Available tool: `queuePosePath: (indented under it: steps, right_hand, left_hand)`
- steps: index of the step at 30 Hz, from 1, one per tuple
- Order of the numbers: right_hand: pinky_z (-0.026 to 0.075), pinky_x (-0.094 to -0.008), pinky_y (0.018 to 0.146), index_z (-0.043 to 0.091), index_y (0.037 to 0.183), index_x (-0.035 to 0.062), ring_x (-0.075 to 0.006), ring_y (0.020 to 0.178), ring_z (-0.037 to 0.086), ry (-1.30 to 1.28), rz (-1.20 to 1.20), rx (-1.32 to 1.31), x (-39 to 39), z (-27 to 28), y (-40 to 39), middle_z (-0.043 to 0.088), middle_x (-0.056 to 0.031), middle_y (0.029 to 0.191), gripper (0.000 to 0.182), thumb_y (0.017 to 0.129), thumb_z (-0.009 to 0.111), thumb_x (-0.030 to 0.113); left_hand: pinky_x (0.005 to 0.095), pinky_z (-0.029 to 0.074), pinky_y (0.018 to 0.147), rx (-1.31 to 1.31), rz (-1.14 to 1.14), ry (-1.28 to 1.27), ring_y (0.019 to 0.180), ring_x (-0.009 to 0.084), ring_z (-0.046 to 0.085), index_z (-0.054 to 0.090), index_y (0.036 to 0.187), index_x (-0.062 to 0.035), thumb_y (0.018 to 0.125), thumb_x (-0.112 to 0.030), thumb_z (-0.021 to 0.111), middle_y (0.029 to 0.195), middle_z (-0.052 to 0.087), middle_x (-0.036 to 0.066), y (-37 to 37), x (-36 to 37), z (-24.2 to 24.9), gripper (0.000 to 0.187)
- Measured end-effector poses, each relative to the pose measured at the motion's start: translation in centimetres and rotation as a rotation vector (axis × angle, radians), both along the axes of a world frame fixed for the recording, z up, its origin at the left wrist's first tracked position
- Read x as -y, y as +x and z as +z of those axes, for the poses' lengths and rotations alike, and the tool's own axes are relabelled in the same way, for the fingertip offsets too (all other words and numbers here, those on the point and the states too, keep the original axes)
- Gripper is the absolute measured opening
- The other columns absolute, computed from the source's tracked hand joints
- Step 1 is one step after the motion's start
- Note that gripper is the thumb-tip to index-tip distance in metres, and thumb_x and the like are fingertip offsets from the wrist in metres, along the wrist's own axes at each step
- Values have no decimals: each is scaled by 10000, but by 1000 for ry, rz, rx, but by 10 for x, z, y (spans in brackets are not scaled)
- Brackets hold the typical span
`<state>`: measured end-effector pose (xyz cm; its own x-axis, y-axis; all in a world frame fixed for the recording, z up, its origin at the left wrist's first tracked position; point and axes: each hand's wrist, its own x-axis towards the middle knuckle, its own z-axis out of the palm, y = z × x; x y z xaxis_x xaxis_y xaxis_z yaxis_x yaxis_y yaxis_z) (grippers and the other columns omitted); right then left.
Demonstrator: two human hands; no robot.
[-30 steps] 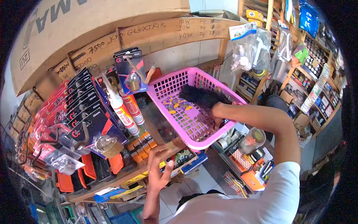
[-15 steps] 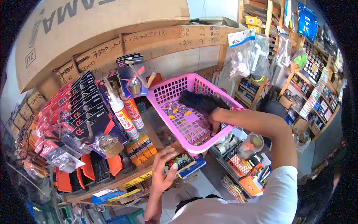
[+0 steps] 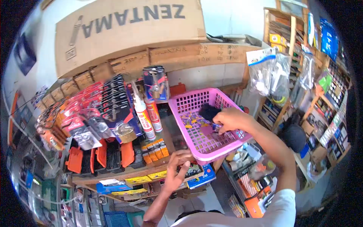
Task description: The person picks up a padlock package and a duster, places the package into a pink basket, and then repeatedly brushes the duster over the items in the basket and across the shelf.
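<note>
My right hand (image 3: 232, 120) reaches into a pink plastic basket (image 3: 211, 155), its fingers closed on a small blue-and-purple packet (image 3: 216, 127). Beside those fingertips lies a black fluffy thing (image 3: 208, 111), partly hidden by the hand. Several small purple-and-yellow packets (image 3: 192, 120) are scattered over the left side of the basket floor. Just below the basket's near left corner, my left hand (image 3: 177, 170) hangs open, thumb apart from the curved fingers, holding nothing. It is close to the shelf edge and an open box of small dark items (image 3: 193, 172).
Hanging padlock packs (image 3: 120, 109), sealant tubes (image 3: 145, 117) and small orange boxes (image 3: 155, 150) crowd the shelf left of the basket. A large cardboard box (image 3: 132, 38) stands behind. Bagged fittings (image 3: 267, 73) hang at the right, above an orange box (image 3: 254, 206) and other goods.
My right hand has lifted from the basket's near right side towards its middle and now pinches a small packet. The view has shifted; my left hand stays near the basket corner.
</note>
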<state>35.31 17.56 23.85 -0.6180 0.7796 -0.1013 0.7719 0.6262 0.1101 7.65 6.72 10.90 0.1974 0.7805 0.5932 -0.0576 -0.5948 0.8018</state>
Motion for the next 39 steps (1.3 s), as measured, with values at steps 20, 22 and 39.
queuePosePath:
  steps: [20, 22, 39]
  right_hand:
    - [485, -357, 553, 634, 869, 119, -252, 609, 648, -36, 315, -277, 167, 28, -22, 638, -44, 662, 372, 782, 725, 469]
    - [514, -392, 613, 650, 1002, 114, -294, 689, 675, -59, 52, -344, 176, 50, -6, 682, -91, 749, 483, 780, 699, 541]
    - [502, -418, 802, 576, 1029, -33, -373, 905, 667, 45, -558, -585, 88, -34, 110, 674, -236, 932, 454, 846, 676, 370]
  left_hand:
    - [313, 475, 728, 129, -659, -554, 747, 143, 557, 470, 1205, -28, 916, -708, 180, 900, 554, 55, 44, 92, -14, 794]
    - [309, 466, 705, 264, -563, -636, 735, 154, 559, 456, 1233, -59, 896, -738, 223, 896, 554, 55, 41, 112, -5, 793]
    - [464, 461, 700, 978, -216, -690, 742, 319, 567, 427, 1358, -199, 1033, -427, 259, 951, 582, 150, -11, 131, -50, 432]
